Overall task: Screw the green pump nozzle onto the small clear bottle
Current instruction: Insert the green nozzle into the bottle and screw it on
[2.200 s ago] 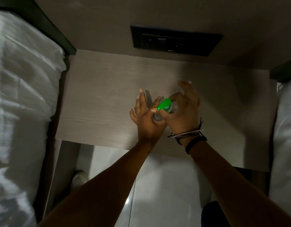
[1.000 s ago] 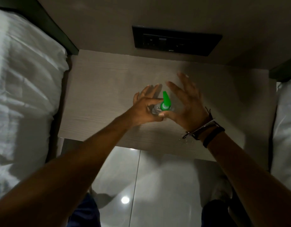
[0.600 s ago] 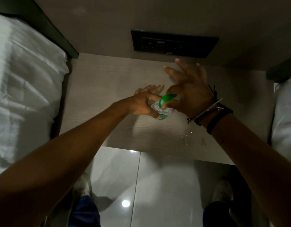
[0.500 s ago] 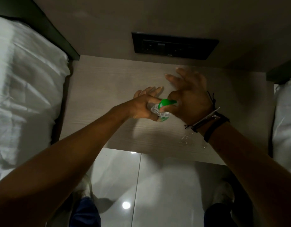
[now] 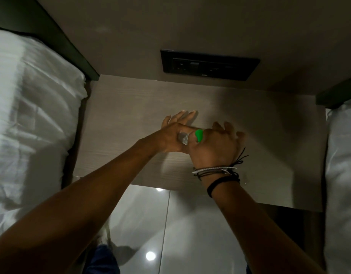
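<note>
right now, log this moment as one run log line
step: screwing nozzle | left hand: holds clear bottle | right hand: grip on green pump nozzle | over: wooden nightstand

No text, label, brand or number can be read anywhere here. The small clear bottle [image 5: 183, 138] shows only bare plastic between the hands, any label on it hidden or too dim to make out. The black socket panel [image 5: 209, 66] at 12 o'clock above the worktop [image 5: 131, 107] carries faint marks, too small and dark to read.
</note>
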`<action>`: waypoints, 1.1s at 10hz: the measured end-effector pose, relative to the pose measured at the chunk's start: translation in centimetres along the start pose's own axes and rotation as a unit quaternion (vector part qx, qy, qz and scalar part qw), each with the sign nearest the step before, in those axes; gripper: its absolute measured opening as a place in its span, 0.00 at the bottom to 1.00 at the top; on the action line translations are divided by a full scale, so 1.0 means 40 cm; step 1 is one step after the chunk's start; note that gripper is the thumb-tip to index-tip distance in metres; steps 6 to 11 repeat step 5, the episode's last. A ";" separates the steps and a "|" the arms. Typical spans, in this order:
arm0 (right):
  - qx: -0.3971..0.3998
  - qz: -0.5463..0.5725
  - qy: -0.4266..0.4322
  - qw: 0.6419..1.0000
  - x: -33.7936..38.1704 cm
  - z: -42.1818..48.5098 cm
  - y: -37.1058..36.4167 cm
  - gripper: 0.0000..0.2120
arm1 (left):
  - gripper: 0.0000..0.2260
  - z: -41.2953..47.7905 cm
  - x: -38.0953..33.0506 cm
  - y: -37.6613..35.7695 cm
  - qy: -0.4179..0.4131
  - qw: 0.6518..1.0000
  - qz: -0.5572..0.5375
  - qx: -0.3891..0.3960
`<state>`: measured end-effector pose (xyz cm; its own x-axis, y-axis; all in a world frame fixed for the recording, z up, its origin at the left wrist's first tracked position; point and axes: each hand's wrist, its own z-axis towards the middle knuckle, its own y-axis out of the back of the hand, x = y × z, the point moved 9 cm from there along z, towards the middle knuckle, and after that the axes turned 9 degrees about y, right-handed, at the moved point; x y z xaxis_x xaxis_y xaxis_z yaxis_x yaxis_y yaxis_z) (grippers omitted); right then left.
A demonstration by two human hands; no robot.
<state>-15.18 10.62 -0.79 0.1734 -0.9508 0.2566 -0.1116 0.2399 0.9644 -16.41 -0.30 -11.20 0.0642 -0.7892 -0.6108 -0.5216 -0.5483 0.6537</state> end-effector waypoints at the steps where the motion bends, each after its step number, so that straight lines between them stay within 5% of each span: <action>1: 0.006 0.020 -0.016 1.000 -0.004 -0.002 -0.012 0.19 | 0.21 0.009 0.008 -0.005 -0.003 1.000 0.005 -0.002; 2: 0.023 0.022 -0.032 0.999 -0.007 -0.008 -0.015 0.18 | 0.21 0.016 0.019 -0.007 -0.001 1.000 0.015 0.003; 4: 0.138 -0.042 -0.061 0.988 -0.028 -0.029 -0.006 0.42 | 0.43 -0.019 -0.012 0.035 0.001 0.986 0.166 -0.017; 5: 0.120 -0.032 -0.044 0.991 -0.067 -0.068 0.086 0.46 | 0.49 -0.104 -0.038 0.122 -0.007 0.979 0.197 -0.047; 11: 0.120 -0.032 -0.044 0.991 -0.067 -0.068 0.086 0.46 | 0.49 -0.104 -0.038 0.122 -0.007 0.979 0.197 -0.047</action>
